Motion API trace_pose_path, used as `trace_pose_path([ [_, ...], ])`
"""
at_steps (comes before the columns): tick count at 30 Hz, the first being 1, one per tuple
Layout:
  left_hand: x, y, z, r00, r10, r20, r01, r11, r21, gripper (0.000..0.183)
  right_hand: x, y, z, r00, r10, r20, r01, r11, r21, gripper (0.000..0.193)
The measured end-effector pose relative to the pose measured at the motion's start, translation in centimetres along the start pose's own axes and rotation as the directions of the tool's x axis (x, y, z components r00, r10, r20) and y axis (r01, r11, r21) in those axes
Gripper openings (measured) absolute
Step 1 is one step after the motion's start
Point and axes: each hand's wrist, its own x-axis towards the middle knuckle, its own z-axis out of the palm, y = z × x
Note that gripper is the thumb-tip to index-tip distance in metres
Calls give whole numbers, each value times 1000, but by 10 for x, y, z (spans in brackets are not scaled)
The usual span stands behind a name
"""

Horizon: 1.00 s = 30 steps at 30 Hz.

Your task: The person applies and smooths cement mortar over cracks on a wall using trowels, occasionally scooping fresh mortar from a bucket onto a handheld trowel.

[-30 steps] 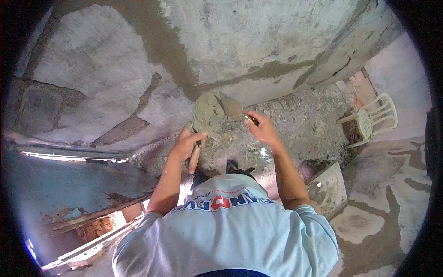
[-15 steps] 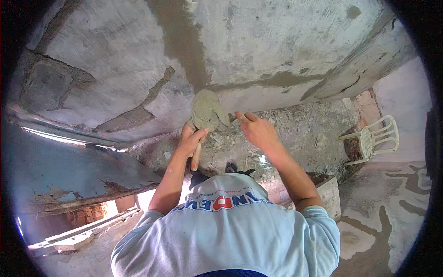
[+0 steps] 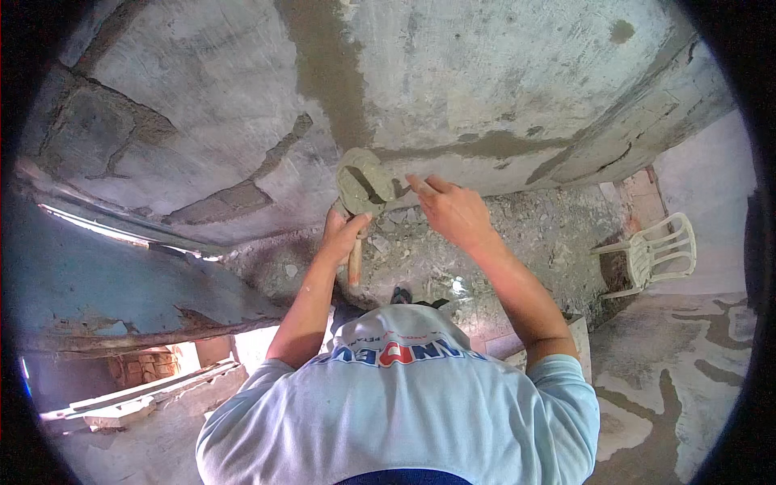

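My left hand (image 3: 343,236) is closed round the wooden handle (image 3: 355,265) of a round mortar board (image 3: 347,192), held just in front of the wall. Wet grey-green mortar (image 3: 373,167) is heaped on it, with a dark hollow through the middle. On the right, my right hand (image 3: 449,212) is closed on a small trowel (image 3: 406,188). Its tip end reaches toward the mortar's right side; most of its handle is hidden in my fingers. Behind the board, a darker patched strip (image 3: 331,73) runs up the grey wall (image 3: 453,73).
Rubble (image 3: 517,234) covers the ground along the wall's foot. A white plastic chair (image 3: 651,255) stands at the right. A pale box-like block (image 3: 578,347) is by my right elbow. At the left is a bluish panel (image 3: 121,275) with a ragged edge.
The mortar's smooth heap now has a dark hollow across it. The board has tilted and its handle has swung slightly right. My right hand stays close to the board's right side.
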Motion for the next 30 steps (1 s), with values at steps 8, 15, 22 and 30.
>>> trace_pose_path([
  [8, -6, 3, -19, 998, -25, 50, 32, 987, -159, 25, -18, 9, 16, 987, -106, 118, 112, 993, -46, 50],
  [15, 2, 13, -9, 990, -46, 133, 69, 982, -174, 27, 20, 9, -9, 983, -176, 47, 180, 981, -79, 51],
  [22, 3, 20, -14, 983, -40, 177, 87, 961, -263, 24, 6, 26, 5, 954, -283, 97, 294, 946, -138, 53],
  [30, 11, 18, -18, 978, -30, 206, 82, 965, -250, 20, 28, 12, -13, 983, -181, -38, 176, 977, -123, 53],
])
